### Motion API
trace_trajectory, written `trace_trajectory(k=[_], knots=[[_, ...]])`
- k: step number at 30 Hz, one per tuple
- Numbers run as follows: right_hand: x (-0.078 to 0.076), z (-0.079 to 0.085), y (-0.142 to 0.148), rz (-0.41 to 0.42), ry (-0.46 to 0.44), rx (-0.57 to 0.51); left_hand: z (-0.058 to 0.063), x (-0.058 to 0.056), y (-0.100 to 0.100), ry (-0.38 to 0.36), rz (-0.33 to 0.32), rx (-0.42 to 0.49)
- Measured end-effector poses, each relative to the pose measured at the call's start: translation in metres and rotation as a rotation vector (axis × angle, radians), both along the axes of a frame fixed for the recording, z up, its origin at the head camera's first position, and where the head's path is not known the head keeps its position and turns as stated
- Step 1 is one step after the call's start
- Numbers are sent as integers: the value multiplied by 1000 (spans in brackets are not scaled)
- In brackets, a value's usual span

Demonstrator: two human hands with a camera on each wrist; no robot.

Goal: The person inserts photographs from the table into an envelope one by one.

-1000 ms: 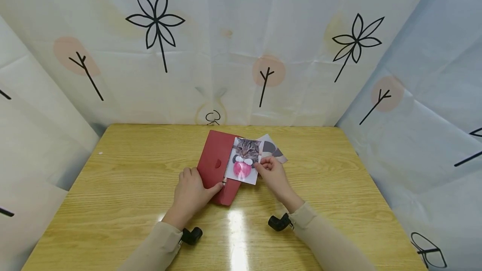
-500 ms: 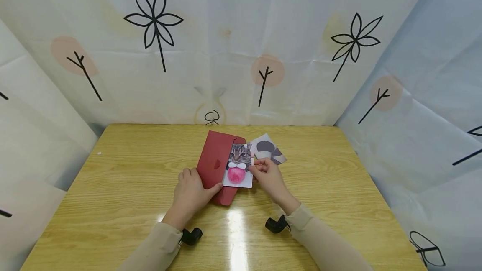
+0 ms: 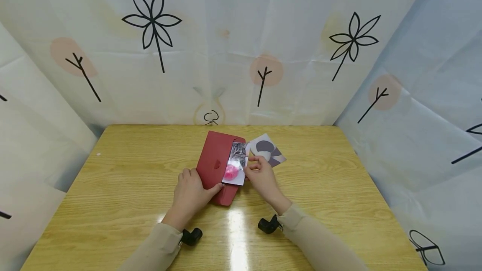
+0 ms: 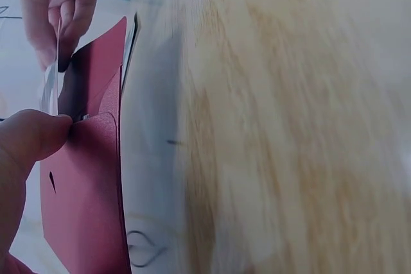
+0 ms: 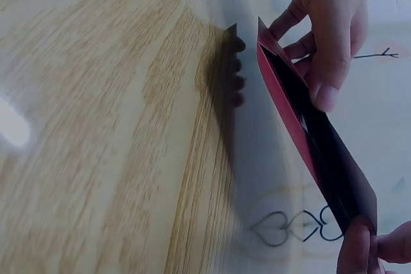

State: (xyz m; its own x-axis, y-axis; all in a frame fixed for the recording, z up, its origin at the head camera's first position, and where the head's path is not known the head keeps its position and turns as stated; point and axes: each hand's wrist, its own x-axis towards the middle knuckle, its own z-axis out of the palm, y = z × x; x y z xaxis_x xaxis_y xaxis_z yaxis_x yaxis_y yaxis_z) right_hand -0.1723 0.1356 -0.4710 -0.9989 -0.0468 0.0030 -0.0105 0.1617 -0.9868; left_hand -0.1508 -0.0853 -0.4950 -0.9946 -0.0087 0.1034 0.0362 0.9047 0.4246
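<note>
A red envelope (image 3: pixel 212 158) is held slanted above the table, its open side towards the right. My left hand (image 3: pixel 192 189) grips its near-left part, the thumb (image 4: pixel 38 134) at the edge of the opening and the fingers behind. Partly inside the opening is a cat photo card (image 3: pixel 235 170) with a pink ball on it; its left part is hidden by the envelope. My right hand (image 3: pixel 263 181) pinches the card's right edge between thumb and fingers, as the right wrist view shows at its fingertips (image 5: pixel 355 245).
Behind my right fingers a grey-and-white picture card (image 3: pixel 269 152) lies at an angle on the wooden table (image 3: pixel 132 187). A patterned white cloth (image 3: pixel 214 53) stands along the table's back edge and sides. A small black camera (image 3: pixel 268 225) hangs at each wrist.
My right hand has moved left with the cat photo card, so less of the card shows outside the envelope. The left hand and envelope have stayed nearly still. More of the grey-and-white card shows.
</note>
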Motion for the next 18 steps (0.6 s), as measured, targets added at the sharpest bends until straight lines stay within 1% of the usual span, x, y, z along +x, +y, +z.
trace_trajectory(k=[3,9,14,18], knots=[[-4,-9,-6,-20,1,5,1,0,1,1,-1,-2],[-5,-15,-21,-54,1,20,1,1,3,19,-5,-12],[-5,-18,-28,-51,-5,26,0,1,4,37,-6,-14],[-6,-22,-30,-45,-2,43,0,1,5,35,-5,-11]])
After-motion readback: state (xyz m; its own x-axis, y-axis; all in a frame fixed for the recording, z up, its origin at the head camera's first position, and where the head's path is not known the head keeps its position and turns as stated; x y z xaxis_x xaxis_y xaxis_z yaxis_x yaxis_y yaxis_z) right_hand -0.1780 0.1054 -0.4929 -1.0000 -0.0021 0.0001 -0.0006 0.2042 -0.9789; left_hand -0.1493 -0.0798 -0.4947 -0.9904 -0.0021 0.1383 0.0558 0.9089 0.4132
